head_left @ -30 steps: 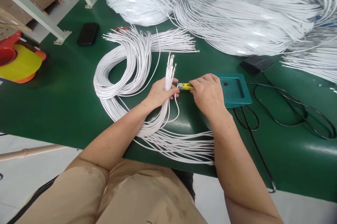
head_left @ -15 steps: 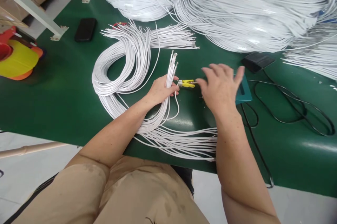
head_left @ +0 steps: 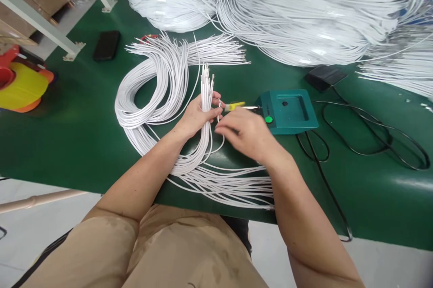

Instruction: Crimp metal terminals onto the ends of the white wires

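My left hand is closed around a bundle of white wires, their metal-tipped ends pointing up. One single white wire stands apart from the bundle at its fingertips. My right hand, slightly blurred, has its fingers curled in on this single wire just below its tip. Right behind the right hand's fingers is a yellow clip, on a thin metal rod reaching out of a teal box with a lit green button. The lower part of the held wires curves down and fans out to the right under my right forearm.
A coiled bundle of white wires lies left of my hands. Large heaps of white wire fill the back of the green table. A black adapter with looped black cable, a black phone-like object and a yellow-red tape dispenser lie around.
My right hand has moved left from in front of the teal box to the single wire, uncovering the box. My left hand has drawn the bundle slightly left, and the wire tip is off the yellow clip.
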Demonstrator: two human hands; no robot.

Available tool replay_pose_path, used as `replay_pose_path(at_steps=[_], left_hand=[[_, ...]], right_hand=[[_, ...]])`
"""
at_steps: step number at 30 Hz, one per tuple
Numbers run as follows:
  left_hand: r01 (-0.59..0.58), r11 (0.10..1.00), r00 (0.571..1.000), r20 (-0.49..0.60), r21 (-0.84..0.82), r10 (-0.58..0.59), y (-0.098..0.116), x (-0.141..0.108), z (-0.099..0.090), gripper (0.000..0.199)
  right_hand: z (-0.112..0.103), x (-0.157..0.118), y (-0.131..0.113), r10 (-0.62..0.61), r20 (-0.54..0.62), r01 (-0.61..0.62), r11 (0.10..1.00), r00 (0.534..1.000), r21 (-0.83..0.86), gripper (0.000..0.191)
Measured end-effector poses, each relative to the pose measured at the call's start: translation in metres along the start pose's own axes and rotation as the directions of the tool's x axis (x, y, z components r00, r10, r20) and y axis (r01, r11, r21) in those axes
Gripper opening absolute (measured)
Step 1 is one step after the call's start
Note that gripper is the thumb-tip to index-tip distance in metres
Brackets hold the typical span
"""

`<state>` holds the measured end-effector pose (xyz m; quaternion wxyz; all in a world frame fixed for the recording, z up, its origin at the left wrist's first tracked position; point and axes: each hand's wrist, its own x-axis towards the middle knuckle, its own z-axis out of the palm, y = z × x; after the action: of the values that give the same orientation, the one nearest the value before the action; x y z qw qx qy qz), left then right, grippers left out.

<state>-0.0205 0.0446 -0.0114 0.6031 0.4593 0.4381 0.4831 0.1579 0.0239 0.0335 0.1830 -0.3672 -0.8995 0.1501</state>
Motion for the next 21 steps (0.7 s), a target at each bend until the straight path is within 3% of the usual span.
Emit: replay_pose_path(at_steps=[2,6,9,10,12,14,16,17,21], left_hand=[[0.007,0.999,1.0,0.007,-0.033,-0.006,0.001,-0.001,0.0,0.046],[0.055,0.996,0.998,0.002,-0.064,-0.055,0.004,-0.002,0.0,0.047],[0.123,0.991,0.992,-0.029,-0.054,-0.125,0.004,-0.002,-0.001,0.042],[0.136,0.99,0.99,-0.033,-0.044,-0.137,0.003,-0.002,-0.001,0.042],[0.129,0.991,0.991,-0.023,-0.02,-0.129,0.001,-0.002,-0.001,0.045],[0.092,0.995,0.996,-0.009,0.024,-0.092,0.0,-0.003,0.001,0.048],[0.052,0.992,0.999,-0.011,0.113,-0.051,0.0,-0.005,0.005,0.047],[0.035,0.986,0.999,-0.011,0.165,-0.033,0.0,-0.007,0.007,0.045],[0.025,0.97,0.999,0.039,0.242,-0.035,0.002,-0.01,0.014,0.039]], right_hand=[[0.005,0.003,-0.018,-0.025,0.214,0.029,0.999,0.977,-0.013,0.018],[0.006,0.005,-0.04,0.137,0.452,-0.107,0.99,0.881,-0.09,0.02],[-0.002,0.003,-0.04,0.119,0.608,-0.226,0.969,0.785,0.103,0.021],[-0.005,0.002,-0.037,0.097,0.624,-0.276,0.941,0.775,0.196,0.021],[-0.009,0.001,-0.028,0.156,0.529,-0.387,0.848,0.834,0.361,0.023],[-0.01,0.003,-0.018,0.374,0.28,-0.467,0.738,0.884,0.487,0.024],[-0.008,0.006,-0.009,0.566,0.026,-0.472,0.661,0.824,0.583,0.021],[-0.006,0.008,-0.006,0.616,-0.042,-0.461,0.631,0.787,0.624,0.021],[0.002,0.013,0.003,0.661,-0.058,-0.387,0.505,0.748,0.771,0.018]])
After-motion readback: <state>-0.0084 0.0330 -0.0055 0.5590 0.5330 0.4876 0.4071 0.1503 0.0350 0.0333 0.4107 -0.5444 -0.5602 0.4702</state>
